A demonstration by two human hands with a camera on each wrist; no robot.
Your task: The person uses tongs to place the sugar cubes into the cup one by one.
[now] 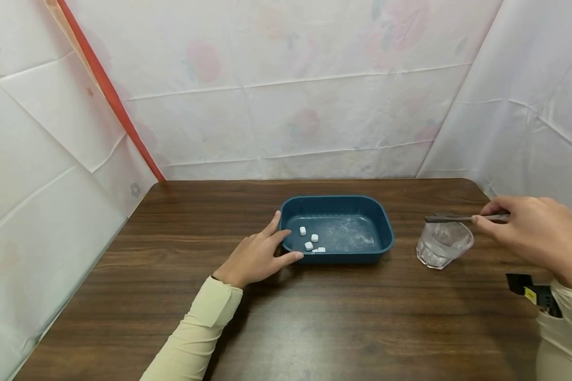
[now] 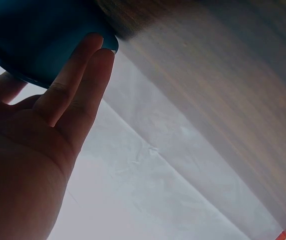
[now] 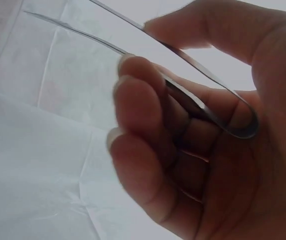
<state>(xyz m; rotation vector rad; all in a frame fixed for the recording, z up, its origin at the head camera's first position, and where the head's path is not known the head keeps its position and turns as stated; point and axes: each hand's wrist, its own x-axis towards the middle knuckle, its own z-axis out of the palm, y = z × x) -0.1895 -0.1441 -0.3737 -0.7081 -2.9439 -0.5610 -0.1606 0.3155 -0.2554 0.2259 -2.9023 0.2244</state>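
Observation:
My left hand (image 1: 255,256) rests at the left end of a dark teal rectangular tub (image 1: 386,246), thumb at its near corner. In the left wrist view, fairly straight fingers (image 2: 80,90) lie against the tub's outer wall. Several small white cubes (image 1: 314,238) lie in the tub's left part. My right hand (image 1: 534,227) holds metal tweezers (image 1: 450,218) level over the rim of a clear glass (image 1: 438,248). The right wrist view shows the tweezers' two arms (image 3: 198,107) apart between thumb and fingers; their tips are partly out of frame.
All of this stands on a dark brown wooden table (image 1: 314,317). Pale patterned sheets (image 1: 286,106) hang behind and at both sides, with a red strip (image 1: 109,90) at the left. A black device (image 1: 536,293) is strapped at the right wrist.

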